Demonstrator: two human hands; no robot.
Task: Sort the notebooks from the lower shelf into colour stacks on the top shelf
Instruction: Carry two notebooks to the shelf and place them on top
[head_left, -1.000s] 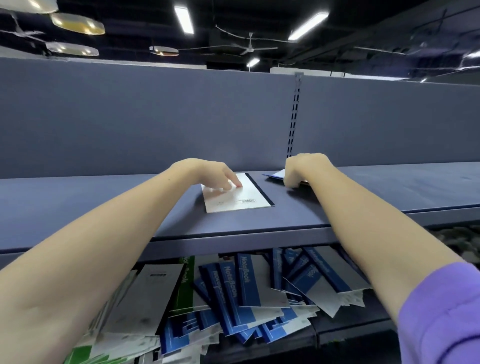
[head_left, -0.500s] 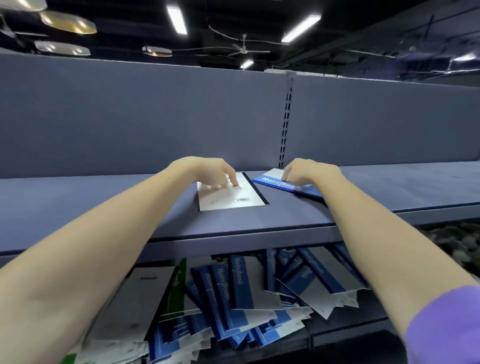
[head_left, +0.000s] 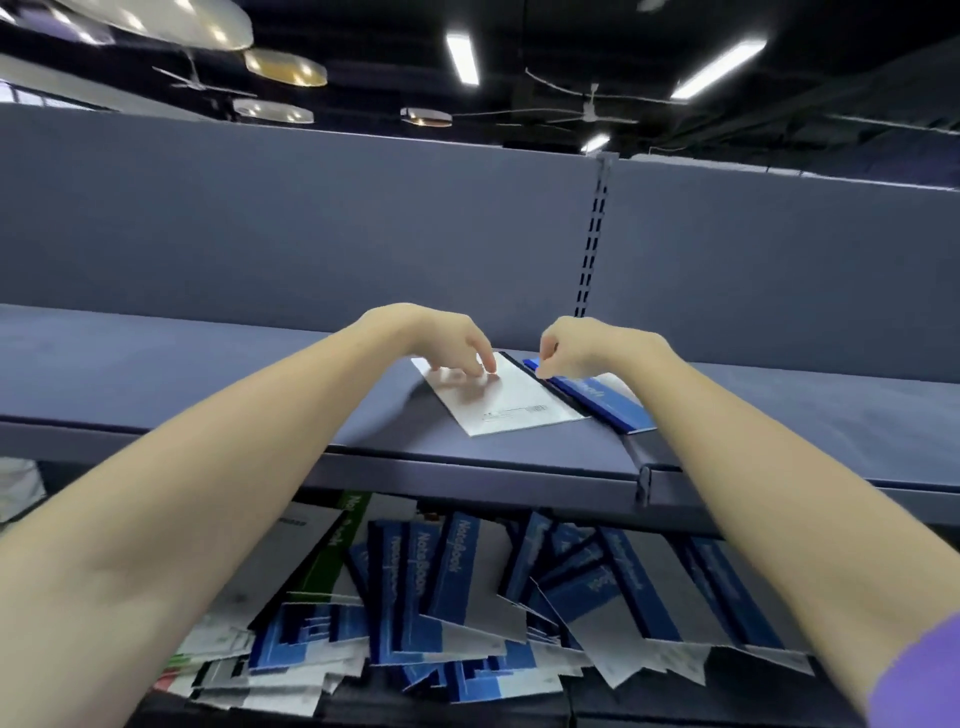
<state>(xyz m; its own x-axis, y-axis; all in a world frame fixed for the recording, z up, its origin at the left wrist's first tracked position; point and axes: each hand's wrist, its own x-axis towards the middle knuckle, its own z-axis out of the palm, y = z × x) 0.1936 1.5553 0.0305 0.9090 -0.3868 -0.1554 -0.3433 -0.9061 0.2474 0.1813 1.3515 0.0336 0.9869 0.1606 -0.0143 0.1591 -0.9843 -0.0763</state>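
Observation:
A white notebook (head_left: 511, 408) with a black spine lies flat on the top shelf (head_left: 208, 384). My left hand (head_left: 457, 345) rests on its far end with straight fingers. Right beside it, spine to spine, lies a blue notebook (head_left: 610, 402). My right hand (head_left: 587, 345) hovers over that one's far end, its fingers curled and pinching the far corner. On the lower shelf a loose pile of notebooks (head_left: 467, 597) spreads out, mostly blue and white, with a green one (head_left: 350, 525) at the left.
The grey back panel rises behind the top shelf, split by a slotted upright (head_left: 592, 234). A shelf bracket (head_left: 644, 483) marks the joint at the front edge. Bare shelf surface runs left and right of the two notebooks.
My right hand has slid the blue notebook leftward until it lies against the white one. My left hand stayed on the white notebook. The camera has tilted.

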